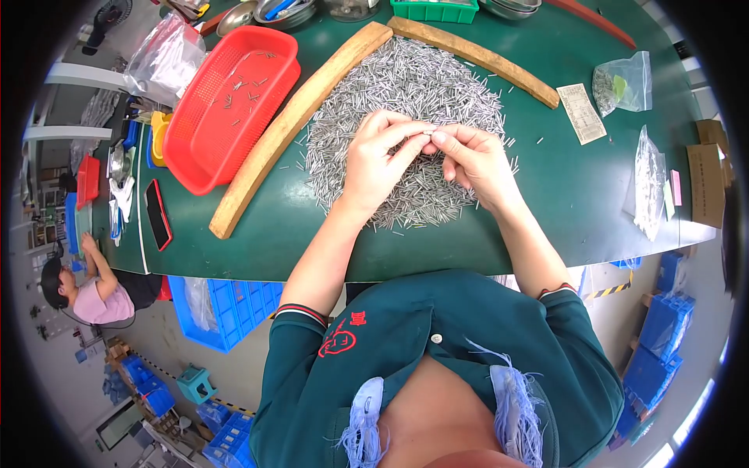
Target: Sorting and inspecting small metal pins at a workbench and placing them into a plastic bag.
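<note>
A wide heap of small silvery metal pins (413, 78) lies on the green tabletop (257, 253). My left hand (378, 160) and my right hand (480, 164) meet above the middle of it. Thumb and forefinger of each are pinched, and their tips come together on one tiny metal pin (428, 132), mostly covered by the fingers. The other fingers of my right hand curl below. Two wooden bars, a long one (300, 129) on the left and another (476, 58) at the back right, meet at a corner and border the heap.
A red plastic basket (226, 109) with a few pins stands left of the long bar, near a red-edged phone (158, 214). Farther right lie a paper slip (581, 114) and clear bags (624, 84). Blue crates (226, 312) stand below the table edge; another person (97, 300) works at far left.
</note>
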Available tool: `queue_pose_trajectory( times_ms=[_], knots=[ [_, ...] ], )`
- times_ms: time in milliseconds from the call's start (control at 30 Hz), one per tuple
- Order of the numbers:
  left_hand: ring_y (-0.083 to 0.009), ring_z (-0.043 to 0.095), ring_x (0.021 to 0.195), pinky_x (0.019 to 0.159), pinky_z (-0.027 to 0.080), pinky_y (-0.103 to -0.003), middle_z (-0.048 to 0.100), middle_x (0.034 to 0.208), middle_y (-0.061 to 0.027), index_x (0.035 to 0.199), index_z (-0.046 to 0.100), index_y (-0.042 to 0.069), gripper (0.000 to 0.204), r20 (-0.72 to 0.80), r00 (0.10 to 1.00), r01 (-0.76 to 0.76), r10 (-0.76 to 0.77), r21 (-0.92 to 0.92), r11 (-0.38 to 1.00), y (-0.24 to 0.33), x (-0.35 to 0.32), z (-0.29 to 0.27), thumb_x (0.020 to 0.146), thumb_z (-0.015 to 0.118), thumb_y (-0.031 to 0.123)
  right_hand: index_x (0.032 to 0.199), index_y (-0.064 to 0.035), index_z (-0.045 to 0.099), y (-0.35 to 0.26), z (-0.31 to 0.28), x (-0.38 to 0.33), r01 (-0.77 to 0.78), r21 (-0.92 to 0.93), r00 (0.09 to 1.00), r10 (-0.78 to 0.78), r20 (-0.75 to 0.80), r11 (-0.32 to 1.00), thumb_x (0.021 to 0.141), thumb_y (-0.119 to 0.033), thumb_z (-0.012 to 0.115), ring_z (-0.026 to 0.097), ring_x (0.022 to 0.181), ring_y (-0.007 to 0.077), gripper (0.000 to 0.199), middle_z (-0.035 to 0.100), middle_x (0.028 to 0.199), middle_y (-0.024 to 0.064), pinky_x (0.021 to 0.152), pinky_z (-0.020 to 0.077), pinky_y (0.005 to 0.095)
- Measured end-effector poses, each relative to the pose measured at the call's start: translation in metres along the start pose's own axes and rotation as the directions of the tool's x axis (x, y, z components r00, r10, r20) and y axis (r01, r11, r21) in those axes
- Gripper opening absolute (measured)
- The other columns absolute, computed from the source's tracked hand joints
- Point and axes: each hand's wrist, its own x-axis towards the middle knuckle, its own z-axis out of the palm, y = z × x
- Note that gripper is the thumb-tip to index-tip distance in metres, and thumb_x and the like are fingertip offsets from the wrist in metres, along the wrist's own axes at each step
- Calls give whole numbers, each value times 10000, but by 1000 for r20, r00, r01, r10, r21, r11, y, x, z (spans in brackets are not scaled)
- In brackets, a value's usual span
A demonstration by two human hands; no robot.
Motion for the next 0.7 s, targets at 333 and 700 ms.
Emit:
queue_pose_trajectory(
  times_ms=[333, 700],
  knots=[
    [-167, 567, 800, 702, 474, -279, 581, 834, -40, 946, 707, 109, 200, 8, 998, -55, 54, 57, 997, 0, 1, -2, 752, 687, 65, 1026, -5, 620, -1, 0, -1, -7, 19, 1000, 7, 4, 1000, 884, -171, 596, 505, 517, 15, 220, 649, 846, 35, 361, 309, 129],
    [-182, 559, 795, 696, 463, -297, 590, 812, -25, 918, 704, 113, 188, -13, 998, -57, 57, 49, 997, 0, 0, -1, 734, 694, 73, 1018, 4, 617, -2, 0, 0, -11, 11, 1000, 11, 13, 1000, 884, -172, 596, 508, 520, 18, 223, 646, 836, 37, 368, 332, 130]
  ],
)
